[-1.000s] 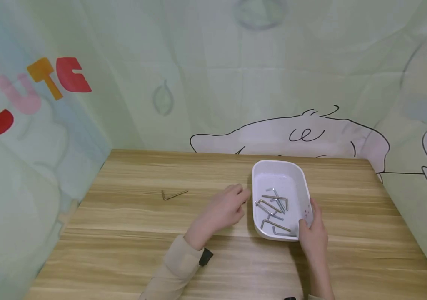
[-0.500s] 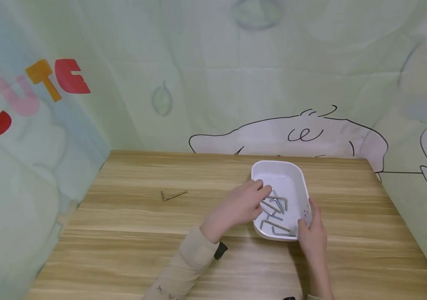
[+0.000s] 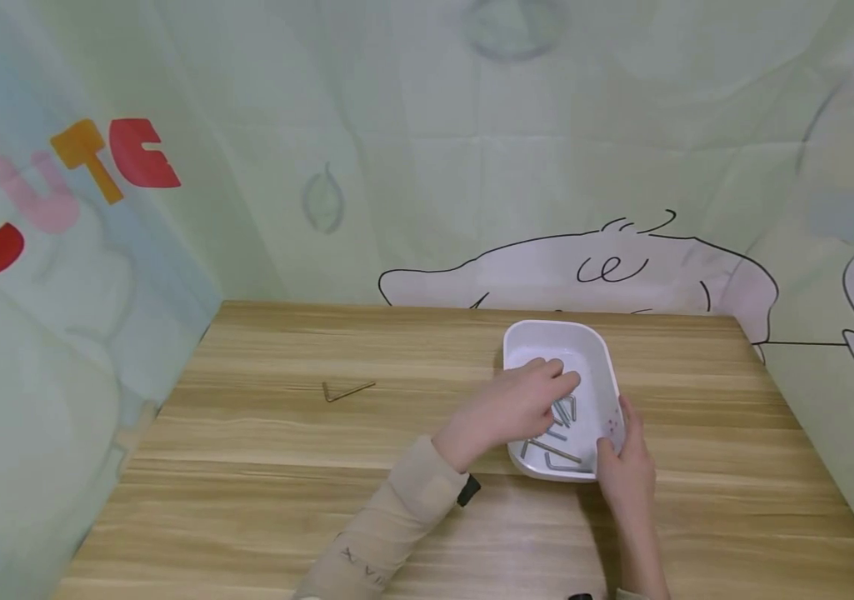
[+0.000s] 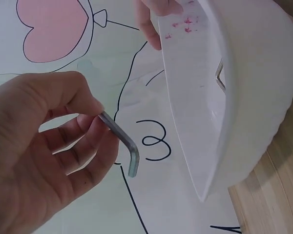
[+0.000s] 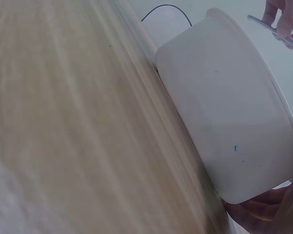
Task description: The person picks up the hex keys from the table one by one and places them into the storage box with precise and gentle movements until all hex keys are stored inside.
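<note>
A white plastic tray (image 3: 556, 327) sits on the wooden table (image 3: 284, 467), right of centre, with several L-shaped hex keys (image 3: 557, 454) in it. My left hand (image 3: 556, 385) is over the tray. The left wrist view shows its thumb and fingers pinching one silver hex key (image 4: 121, 142) beside the tray's wall (image 4: 205, 97). My right hand (image 3: 620, 457) grips the tray's near right corner; its fingers (image 5: 263, 212) curl under the rim. One more hex key (image 3: 347, 389) lies alone on the table to the left.
Printed fabric walls (image 3: 82, 250) close in the table on the left, back and right. Bare wood lies to the left of and in front of the tray. The table's back edge (image 3: 397, 305) meets the backdrop just behind the tray.
My left hand has moved right, from the table beside the tray to over the tray, and now pinches a hex key. The right hand and tray have stayed put.
</note>
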Tool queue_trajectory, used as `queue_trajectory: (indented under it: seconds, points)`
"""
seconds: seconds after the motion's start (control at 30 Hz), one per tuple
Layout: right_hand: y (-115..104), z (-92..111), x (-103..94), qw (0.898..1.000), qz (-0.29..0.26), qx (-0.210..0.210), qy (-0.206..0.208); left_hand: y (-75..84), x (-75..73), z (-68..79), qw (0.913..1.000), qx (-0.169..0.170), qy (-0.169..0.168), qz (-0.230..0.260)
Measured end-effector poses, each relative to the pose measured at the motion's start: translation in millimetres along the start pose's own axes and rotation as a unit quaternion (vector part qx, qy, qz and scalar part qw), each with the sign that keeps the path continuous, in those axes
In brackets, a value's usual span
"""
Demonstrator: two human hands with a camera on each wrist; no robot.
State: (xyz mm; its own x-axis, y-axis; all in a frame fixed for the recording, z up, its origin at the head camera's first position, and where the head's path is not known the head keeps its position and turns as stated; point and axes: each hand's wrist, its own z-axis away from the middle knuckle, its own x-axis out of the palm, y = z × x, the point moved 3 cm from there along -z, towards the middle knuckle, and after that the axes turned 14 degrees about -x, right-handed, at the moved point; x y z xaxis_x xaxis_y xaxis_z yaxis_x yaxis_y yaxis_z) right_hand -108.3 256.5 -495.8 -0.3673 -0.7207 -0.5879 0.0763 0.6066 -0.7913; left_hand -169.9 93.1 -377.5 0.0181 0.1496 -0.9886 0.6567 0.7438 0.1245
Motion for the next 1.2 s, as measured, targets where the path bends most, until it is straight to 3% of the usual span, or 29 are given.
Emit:
queue_trajectory:
  seconds: [0.2, 0.73, 1.2]
  points:
    - [-1, 0, -0.2, 1.000, 0.001, -0.003, 0.001, 9.2, 3.3, -12.7, 0.9994, 0.002, -0.032, -0.007]
    - [-2, 1, -1.1, 1.000, 0.004, -0.015, 0.015, 29.2, 31.2, -47.8, 0.9906, 0.032, -0.126, -0.044]
    - [-2, 0, -1.8, 0.999, 0.020, -0.031, 0.017, 46.1, 55.2, -57.6, 0.9770, 0.040, -0.189, -0.090]
